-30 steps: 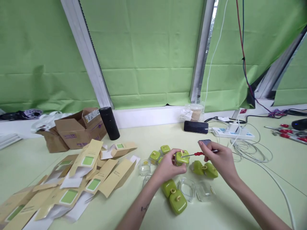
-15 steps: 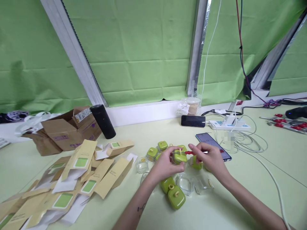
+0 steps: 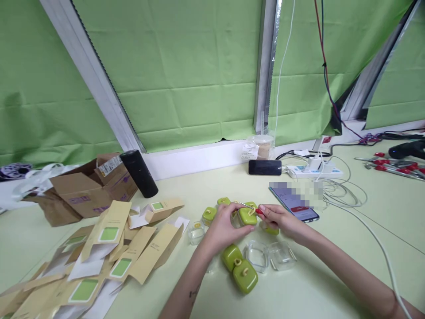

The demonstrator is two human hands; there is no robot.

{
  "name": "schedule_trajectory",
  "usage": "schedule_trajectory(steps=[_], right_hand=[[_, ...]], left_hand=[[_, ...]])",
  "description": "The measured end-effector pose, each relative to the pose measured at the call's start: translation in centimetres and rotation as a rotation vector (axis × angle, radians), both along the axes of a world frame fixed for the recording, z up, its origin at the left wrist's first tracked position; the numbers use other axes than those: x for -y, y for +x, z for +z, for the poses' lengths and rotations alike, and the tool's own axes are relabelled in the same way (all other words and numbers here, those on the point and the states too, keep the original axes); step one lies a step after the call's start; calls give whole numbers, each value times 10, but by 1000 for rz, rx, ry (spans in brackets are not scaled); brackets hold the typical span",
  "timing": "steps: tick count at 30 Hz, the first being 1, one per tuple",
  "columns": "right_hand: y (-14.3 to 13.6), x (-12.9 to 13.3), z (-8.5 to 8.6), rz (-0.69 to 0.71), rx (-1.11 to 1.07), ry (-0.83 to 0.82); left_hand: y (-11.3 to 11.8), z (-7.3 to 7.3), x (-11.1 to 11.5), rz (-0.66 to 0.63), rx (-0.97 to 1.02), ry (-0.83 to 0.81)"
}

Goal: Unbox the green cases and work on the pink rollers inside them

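My left hand (image 3: 226, 227) grips a small square container with a glossy green lid (image 3: 247, 216), fingers behind it and thumb along its near side. My right hand (image 3: 278, 218) pinches a thin-shafted screwdriver by its red handle (image 3: 259, 212). The metal shaft slants up and left across the lid, by its yellow loop; whether it passes through the loop I cannot tell. Below my hands lie two green lids (image 3: 245, 275) with yellow loops, a clear square frame (image 3: 256, 256) and a clear box (image 3: 282, 255). More green-lidded containers (image 3: 209, 215) stand behind my left hand.
Unfolded kraft boxes (image 3: 121, 266) spread over the left side, before a brown carton (image 3: 88, 190) and a black cylinder (image 3: 139, 173). Two phones (image 3: 264, 167), a power strip (image 3: 314, 172), coiled white cables (image 3: 345, 195) and red-handled tools (image 3: 395, 166) lie right.
The screwdriver has gone from nearly level to slanting, its tip now higher and its handle close to the lid's loop. My right hand has turned and its fingers have drawn together. The view shifts slightly.
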State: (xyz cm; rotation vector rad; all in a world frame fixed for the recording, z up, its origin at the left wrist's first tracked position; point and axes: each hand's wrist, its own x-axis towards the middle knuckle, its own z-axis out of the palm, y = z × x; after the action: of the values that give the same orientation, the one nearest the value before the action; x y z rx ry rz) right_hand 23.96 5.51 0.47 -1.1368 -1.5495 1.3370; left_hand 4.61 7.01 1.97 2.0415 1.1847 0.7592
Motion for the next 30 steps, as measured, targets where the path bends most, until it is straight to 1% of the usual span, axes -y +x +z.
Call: schedule_trajectory(steps=[2,6,9,12,14,16,18,21,23,25,27,30], right_hand=[[3,-1,2,-30,-8,6],[17,-3,10,-112,36,29],[31,-5,11,-126,149,-4],[41,-6,7,-154,285,-40],[45,-6,6,-198,379,-42],[47,-6,8,-241,466,-28],[47,-5,11,-271,541,-5],[46,-3,17,-313,622,31],[45,-3,18,-327,644,57],[44,-5,17,-322,640,84],[43,-7,15,-325,627,107],[39,-11,11,-354,625,133]], left_hand=[[0,1,1,14,-41,14],[-1,0,3,-41,-153,82],[-2,0,4,-79,-214,123],[0,1,3,-90,-269,168],[5,3,-3,-55,-301,225],[12,5,-14,-23,-315,269],[21,5,-28,-34,-319,279],[35,2,-47,-85,-328,267],[41,0,-56,-96,-310,256],[42,-2,-62,-70,-258,248],[38,-3,-66,-20,-169,235],[27,-3,-73,66,23,191]])
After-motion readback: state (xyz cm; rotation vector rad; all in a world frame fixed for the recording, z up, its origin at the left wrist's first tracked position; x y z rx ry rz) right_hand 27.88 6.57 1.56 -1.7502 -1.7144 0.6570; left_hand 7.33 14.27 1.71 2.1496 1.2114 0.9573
